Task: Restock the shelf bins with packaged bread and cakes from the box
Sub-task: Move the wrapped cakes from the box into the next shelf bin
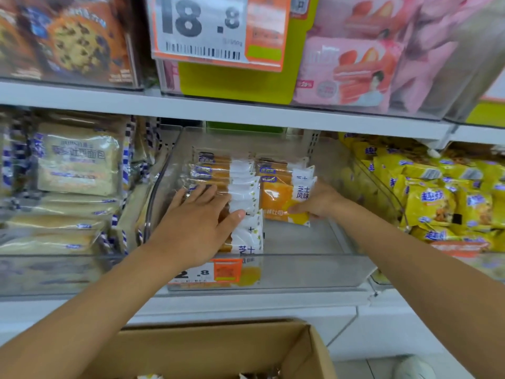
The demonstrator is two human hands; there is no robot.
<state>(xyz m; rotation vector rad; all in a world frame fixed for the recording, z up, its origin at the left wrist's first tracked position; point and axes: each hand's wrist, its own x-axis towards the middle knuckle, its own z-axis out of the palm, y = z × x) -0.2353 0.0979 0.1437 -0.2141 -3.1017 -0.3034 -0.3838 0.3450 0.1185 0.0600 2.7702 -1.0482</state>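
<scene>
A clear plastic shelf bin (314, 272) on the lower shelf holds two rows of orange-and-white bread packets. My left hand (199, 217) lies flat with straight fingers on the left row of packets (246, 198), thumb against the front ones. My right hand (317, 201) grips the front packet of the right row (276, 198), thumb on its lower edge, fingers behind it. The packet stands upright against the others. A cardboard box (218, 348) sits open below the shelf; a few packets show at its bottom edge.
Left bin holds pale sliced-bread packets (76, 165). Right bin holds yellow packets (437, 198). The upper shelf carries muffin packs (76, 42), pink cake packs (347, 69) and a large price sign (216, 31). A small price tag (207, 272) hangs on the bin's front.
</scene>
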